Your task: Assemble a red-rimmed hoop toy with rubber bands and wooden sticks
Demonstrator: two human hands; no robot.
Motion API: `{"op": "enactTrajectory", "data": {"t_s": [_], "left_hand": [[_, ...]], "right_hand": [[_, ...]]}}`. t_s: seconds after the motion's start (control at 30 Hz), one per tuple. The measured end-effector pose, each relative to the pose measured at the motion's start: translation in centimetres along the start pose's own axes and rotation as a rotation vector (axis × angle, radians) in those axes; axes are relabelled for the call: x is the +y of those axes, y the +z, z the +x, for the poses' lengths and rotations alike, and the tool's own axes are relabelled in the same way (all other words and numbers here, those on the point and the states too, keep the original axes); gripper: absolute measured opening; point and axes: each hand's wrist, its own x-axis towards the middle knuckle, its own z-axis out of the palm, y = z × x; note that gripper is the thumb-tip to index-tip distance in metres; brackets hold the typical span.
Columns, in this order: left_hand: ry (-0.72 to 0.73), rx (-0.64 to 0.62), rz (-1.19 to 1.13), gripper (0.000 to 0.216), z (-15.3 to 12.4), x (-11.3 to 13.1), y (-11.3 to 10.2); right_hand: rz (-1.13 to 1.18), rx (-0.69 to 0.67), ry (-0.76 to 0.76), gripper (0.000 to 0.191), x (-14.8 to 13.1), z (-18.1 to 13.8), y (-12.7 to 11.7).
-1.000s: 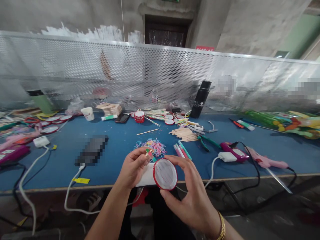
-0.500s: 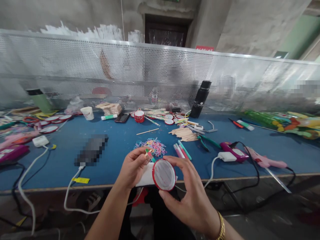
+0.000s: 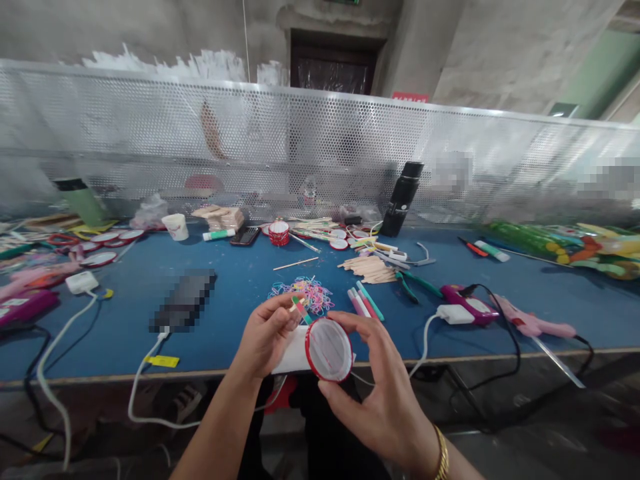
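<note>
My right hand (image 3: 380, 380) grips a small round drum-like piece (image 3: 330, 350) by its edge, thumb below and fingers above. The piece has a red rim and a whitish, translucent face turned towards me. My left hand (image 3: 267, 337) pinches a thin wooden stick (image 3: 301, 309) with green and red colouring, whose far end meets the rim at the upper left. Whether the stick is fixed to the rim I cannot tell. Just beyond my hands lies a pile of small coloured rubber bands (image 3: 313, 293). A white sheet (image 3: 293, 353) is partly hidden under the drum piece.
Right of the pile are marker-like coloured sticks (image 3: 366, 301), wooden craft sticks (image 3: 370, 269), green-handled pliers (image 3: 407, 287) and a pink glue gun (image 3: 530, 320). A phone (image 3: 185, 300) with a white cable (image 3: 133, 393) lies left. A black bottle (image 3: 401, 200) stands before the perforated metal screen (image 3: 325, 133).
Both hands keep nearly the same hold and place. The view has shifted very slightly; nothing has been taken up or let go.
</note>
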Motion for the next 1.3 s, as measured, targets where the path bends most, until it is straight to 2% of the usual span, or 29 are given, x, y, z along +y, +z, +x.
{"op": "enactTrajectory", "data": {"t_s": [0.17,0.27,0.37,0.6,0.7,0.87,1.0,1.17,1.3], "left_hand": [[0.064,-0.019,0.03,0.054,0.0,-0.2,-0.1],[0.071,-0.018,0.131,0.055,-0.1,-0.3,0.1],[0.058,0.007,0.2,0.05,-0.1,-0.4,0.3],[0.05,0.108,0.259,0.039,0.3,-1.2,-0.6],[0.018,0.112,0.274,0.037,0.3,-1.2,-0.5],[0.007,0.048,0.316,0.031,0.3,-1.1,0.0],[0.024,0.118,0.324,0.034,0.5,-1.2,-0.2],[0.036,0.153,0.388,0.034,0.5,-1.3,-0.2],[0.06,0.172,0.452,0.032,0.5,-1.2,-0.3]], "right_hand": [[-0.044,0.127,0.018,0.058,0.3,0.4,0.8],[-0.123,0.25,0.003,0.059,0.9,1.0,2.0],[-0.212,0.304,0.007,0.06,1.5,1.4,3.5],[-0.315,0.319,0.03,0.062,2.3,1.4,6.0],[-0.335,0.331,0.022,0.06,2.6,1.5,6.3],[-0.34,0.336,0.01,0.06,3.0,1.9,6.3],[-0.328,0.348,0.015,0.06,3.2,2.3,6.2],[-0.268,0.324,0.036,0.062,3.6,2.3,6.3],[-0.108,0.246,0.049,0.065,4.2,2.1,5.9]]}}
